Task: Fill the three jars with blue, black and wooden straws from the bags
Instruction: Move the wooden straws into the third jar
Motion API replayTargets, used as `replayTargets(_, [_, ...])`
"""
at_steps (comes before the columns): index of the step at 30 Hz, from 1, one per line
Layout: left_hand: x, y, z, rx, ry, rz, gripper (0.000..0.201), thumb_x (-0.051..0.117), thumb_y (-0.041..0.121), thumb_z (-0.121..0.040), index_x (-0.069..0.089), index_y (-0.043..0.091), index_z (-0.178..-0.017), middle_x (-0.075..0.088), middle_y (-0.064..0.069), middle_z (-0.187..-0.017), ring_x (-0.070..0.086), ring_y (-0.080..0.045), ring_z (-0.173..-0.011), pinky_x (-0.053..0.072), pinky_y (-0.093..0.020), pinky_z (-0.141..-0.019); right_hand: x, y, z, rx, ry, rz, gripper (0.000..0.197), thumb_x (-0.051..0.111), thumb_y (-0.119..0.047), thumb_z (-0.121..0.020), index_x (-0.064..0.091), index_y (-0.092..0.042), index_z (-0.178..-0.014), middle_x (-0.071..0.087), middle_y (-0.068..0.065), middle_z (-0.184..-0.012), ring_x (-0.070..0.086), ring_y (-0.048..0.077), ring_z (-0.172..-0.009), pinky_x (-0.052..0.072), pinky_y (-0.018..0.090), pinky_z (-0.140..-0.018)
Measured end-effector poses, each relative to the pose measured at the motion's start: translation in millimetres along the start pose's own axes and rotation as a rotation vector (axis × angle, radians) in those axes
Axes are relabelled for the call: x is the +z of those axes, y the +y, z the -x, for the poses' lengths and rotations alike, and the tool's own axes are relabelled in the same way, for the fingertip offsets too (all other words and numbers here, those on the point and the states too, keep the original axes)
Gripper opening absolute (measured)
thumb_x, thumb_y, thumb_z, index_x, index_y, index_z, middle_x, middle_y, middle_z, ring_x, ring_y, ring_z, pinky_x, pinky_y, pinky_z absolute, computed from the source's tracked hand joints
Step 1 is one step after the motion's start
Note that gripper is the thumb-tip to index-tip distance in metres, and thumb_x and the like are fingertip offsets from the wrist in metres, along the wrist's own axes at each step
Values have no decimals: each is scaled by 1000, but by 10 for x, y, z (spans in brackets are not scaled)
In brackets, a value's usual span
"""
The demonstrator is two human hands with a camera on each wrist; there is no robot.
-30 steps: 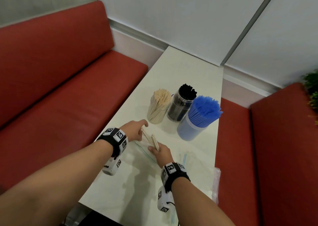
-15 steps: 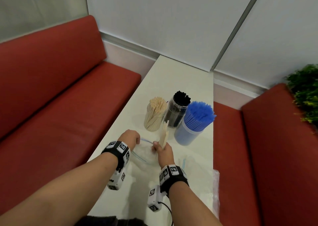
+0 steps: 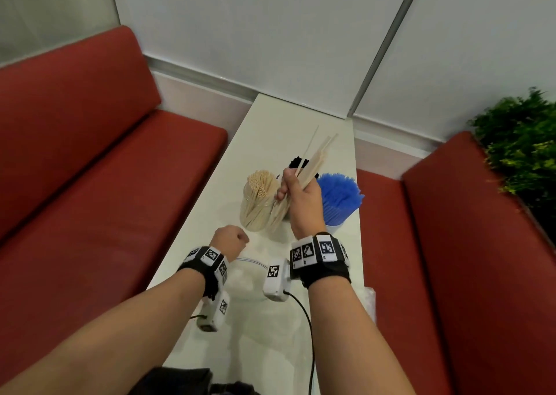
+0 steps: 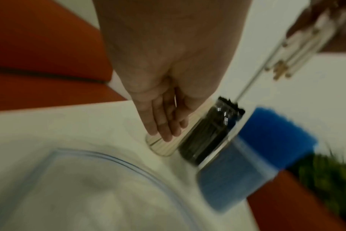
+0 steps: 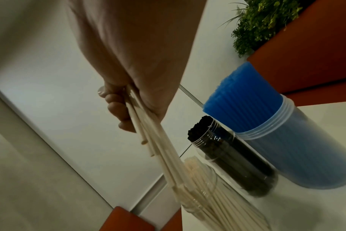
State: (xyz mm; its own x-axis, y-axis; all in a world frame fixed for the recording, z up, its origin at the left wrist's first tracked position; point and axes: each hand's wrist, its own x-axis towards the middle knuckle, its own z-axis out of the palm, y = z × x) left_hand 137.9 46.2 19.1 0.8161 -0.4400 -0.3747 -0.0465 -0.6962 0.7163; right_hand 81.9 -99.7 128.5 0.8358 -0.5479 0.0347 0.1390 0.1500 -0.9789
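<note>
My right hand point(image 3: 296, 190) grips a bundle of wooden straws point(image 3: 313, 160), raised and slanting up to the right above the jars. In the right wrist view the straws' point(image 5: 148, 132) lower ends point at the wooden-straw jar point(image 5: 217, 195). That jar point(image 3: 258, 202) stands left of the black-straw jar point(image 3: 298, 164), which my hand mostly hides, and the blue-straw jar point(image 3: 340, 202). My left hand point(image 3: 231, 239) hovers low in front of the wooden jar. Its fingers point(image 4: 164, 125) hang relaxed and hold nothing. A clear zip bag point(image 3: 246, 277) lies under my wrists.
The narrow white table point(image 3: 270, 130) runs between two red benches point(image 3: 105, 184). Another clear bag point(image 3: 368, 301) hangs at the table's right edge. A green plant point(image 3: 523, 142) sits behind the right bench. A black cable point(image 3: 307, 319) trails from my right wrist.
My right hand has lifted the wooden straws from the bag up over the jars. My left hand let go of them and stayed low by the bag.
</note>
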Motion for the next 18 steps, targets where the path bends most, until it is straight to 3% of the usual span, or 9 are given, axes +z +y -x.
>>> replayTargets(1, [5,47,-26,-79,3,338,26,51,5,-93,70,-2,-108,71,-15,-94,68,-26,-85,55,-35,-86,27,-15,8,-1,4,-18,14,61,-25,-103,60,-16,-92,53,-1,-66,51,16,-61,47,35,-66])
replayTargets(3, [-11,200,-30,-290,-274,995,37,49,21,-99,60,-11,-116,69,-24,-98,70,-35,-86,58,-44,-79,98,-20,33,9,-4,-24,13,62,-25,-102,62,-17,-92,54,1,-69,53,17,-64,47,35,-68])
replayTargets(5, [-66,302,-37,-415,-591,1350,53,41,36,-102,57,-13,-117,64,-29,-113,68,-43,-97,59,-49,-78,164,-4,70,11,-35,9,12,64,-25,-101,64,-17,-92,57,3,-72,55,17,-68,48,34,-68])
replayTargets(6, [-98,328,-44,-415,-673,1442,55,40,38,-102,57,-11,-118,62,-28,-118,65,-43,-102,58,-50,-82,193,-1,91,9,-55,16,11,65,-23,-101,65,-17,-92,58,2,-72,56,16,-69,49,34,-70])
replayTargets(8, [-151,350,-47,-400,-706,1504,45,44,32,-102,57,-8,-119,60,-24,-118,64,-39,-105,57,-47,-88,227,-8,121,0,-109,7,9,68,-19,-98,65,-17,-89,60,-1,-69,58,13,-68,51,33,-73])
replayTargets(13, [-162,320,17,-477,-632,1439,25,65,17,-84,65,-8,-89,66,-21,-79,71,-32,-69,61,-35,-57,274,-90,85,-12,-179,-15,20,75,-22,-89,67,-30,-72,59,-3,-64,57,12,-63,50,29,-68])
replayTargets(18, [-162,256,-35,-507,-706,1419,22,68,19,-81,69,-4,-79,65,-15,-75,66,-20,-53,54,-23,-41,261,14,62,51,-221,35,35,74,-39,-88,58,-29,-59,51,-5,-56,51,14,-57,46,31,-67])
